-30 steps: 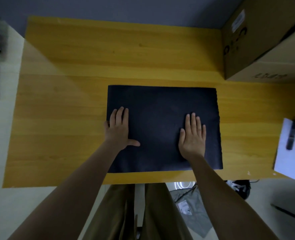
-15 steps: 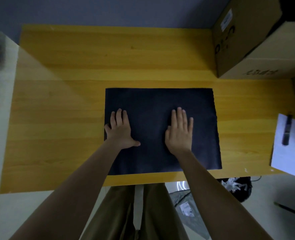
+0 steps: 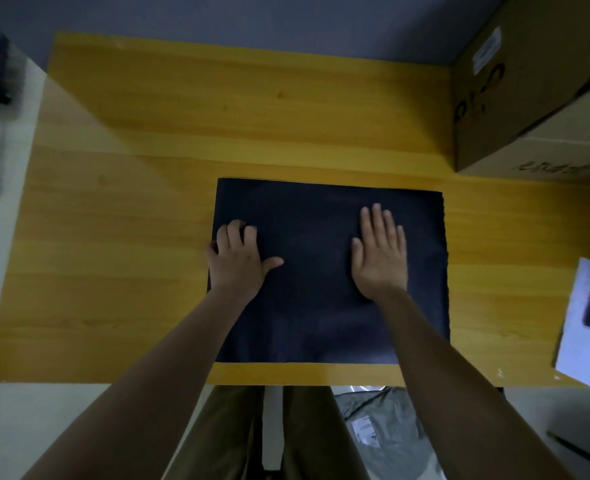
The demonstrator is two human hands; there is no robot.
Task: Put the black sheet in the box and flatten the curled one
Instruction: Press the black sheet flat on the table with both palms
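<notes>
Head view: black sheet (image 3: 328,271) lies flat at table (image 3: 148,168) centre; left hand (image 3: 239,259), fingers curling, presses its 9 o'clock edge; right hand (image 3: 380,252) rests spread, gripping nothing; box (image 3: 529,98) at 2 o'clock; a careless lift may crease the sheet.

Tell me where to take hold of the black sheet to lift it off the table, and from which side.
Probably the left edge of the black sheet, from the left. It lies flat on the table, so only an edge gives purchase. The left hand already sits there, fingers curled at the border. The right hand lies flat mid-sheet; it could slide to the right edge, which is clear of other things.
</notes>
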